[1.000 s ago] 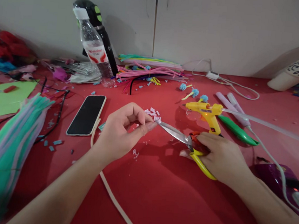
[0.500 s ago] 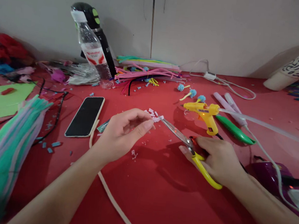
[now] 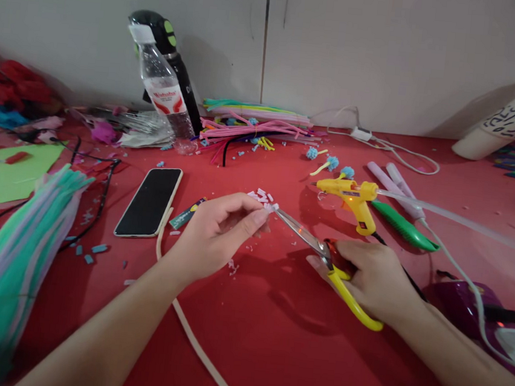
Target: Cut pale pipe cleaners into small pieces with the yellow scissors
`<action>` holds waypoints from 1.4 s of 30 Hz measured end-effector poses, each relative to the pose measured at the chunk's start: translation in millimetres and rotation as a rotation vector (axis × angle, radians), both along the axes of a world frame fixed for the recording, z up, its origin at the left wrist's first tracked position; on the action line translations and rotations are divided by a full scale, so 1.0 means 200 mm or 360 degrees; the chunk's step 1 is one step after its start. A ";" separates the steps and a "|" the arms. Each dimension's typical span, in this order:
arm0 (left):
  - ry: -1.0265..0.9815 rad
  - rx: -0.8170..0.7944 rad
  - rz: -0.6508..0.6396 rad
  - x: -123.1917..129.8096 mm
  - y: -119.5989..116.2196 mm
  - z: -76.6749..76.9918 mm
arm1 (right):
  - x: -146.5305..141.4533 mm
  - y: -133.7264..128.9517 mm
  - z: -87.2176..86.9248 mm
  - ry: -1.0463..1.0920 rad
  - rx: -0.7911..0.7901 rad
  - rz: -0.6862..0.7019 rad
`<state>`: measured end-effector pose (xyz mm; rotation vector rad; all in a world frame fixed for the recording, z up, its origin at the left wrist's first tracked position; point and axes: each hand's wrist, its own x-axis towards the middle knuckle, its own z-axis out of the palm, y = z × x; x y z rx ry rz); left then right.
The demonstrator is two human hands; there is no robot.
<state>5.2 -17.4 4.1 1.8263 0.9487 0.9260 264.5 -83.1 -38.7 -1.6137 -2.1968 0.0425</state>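
Observation:
My left hand (image 3: 222, 229) is closed in a pinch near the middle of the red table, its fingertips around a small pale pink piece whose tip shows by the scissor blades. My right hand (image 3: 368, 276) grips scissors (image 3: 305, 237) with yellow and red handles; their blades point left and their tips meet the piece at my left fingertips. Just beyond the fingertips lie several short pale pink cut pieces (image 3: 261, 194). To the right, a yellow glue gun (image 3: 352, 196) rests behind the scissors, with a clear glue stick in its back.
A phone (image 3: 148, 202) and a bundle of green and lilac pipe cleaners (image 3: 17, 273) lie at left. A plastic bottle (image 3: 165, 90) stands behind. Blue pompoms (image 3: 332, 162), a green tool (image 3: 404, 226) and a white cup (image 3: 505, 123) are at right.
The view has shifted slightly. My left hand has moved a little and uncovers more of the small green packet beside it. The scissor tips stay at my left fingertips.

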 end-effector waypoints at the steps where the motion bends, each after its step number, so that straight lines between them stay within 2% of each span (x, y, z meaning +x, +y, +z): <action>1: -0.0001 0.0002 0.0003 0.00 0.00 0.00 | 0.00 0.00 0.00 0.0004 -0.0007 0.0001; 16: 0.0019 0.0016 0.0059 0.00 0.00 0.00 | 0.02 0.00 -0.05 0.0021 0.0003 -0.0042; 20: 0.0109 0.0051 0.0104 -0.03 0.03 0.01 | 0.02 0.02 -0.05 0.0085 -0.0033 -0.0182; 25: 0.0284 0.0059 0.0129 -0.08 0.05 0.00 | 0.03 0.03 -0.04 0.0114 -0.0216 -0.0328; 28: 0.0369 0.0053 0.0112 -0.09 0.05 0.00 | 0.03 0.03 -0.03 0.0132 -0.0297 -0.0278; 33: 0.0460 0.0077 0.0116 -0.07 0.04 0.00 | 0.02 0.03 -0.01 0.0224 -0.0269 -0.0168; 42: 0.0426 0.0072 0.0058 -0.06 0.03 0.01 | 0.03 0.02 -0.04 0.0184 -0.0281 -0.0151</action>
